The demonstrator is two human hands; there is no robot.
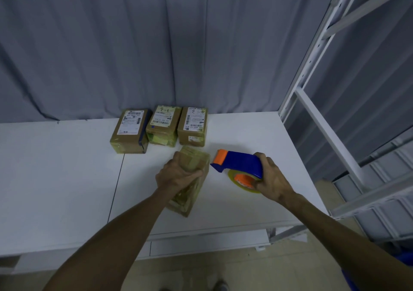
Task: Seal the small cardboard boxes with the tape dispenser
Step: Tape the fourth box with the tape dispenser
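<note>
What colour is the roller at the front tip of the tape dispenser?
Orange, on the blue tape dispenser gripped by the right hand; shows in the head view.

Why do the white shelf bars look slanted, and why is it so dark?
Head view: the wide lens tilts the rack at the right edge; dim, bluish light greys the table; the box gripped by the left hand looks soft; the back boxes' small print is too blurred to read.

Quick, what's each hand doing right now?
Left hand: grips the small cardboard box on the table.
Right hand: grips the tape dispenser by its handle.
</note>
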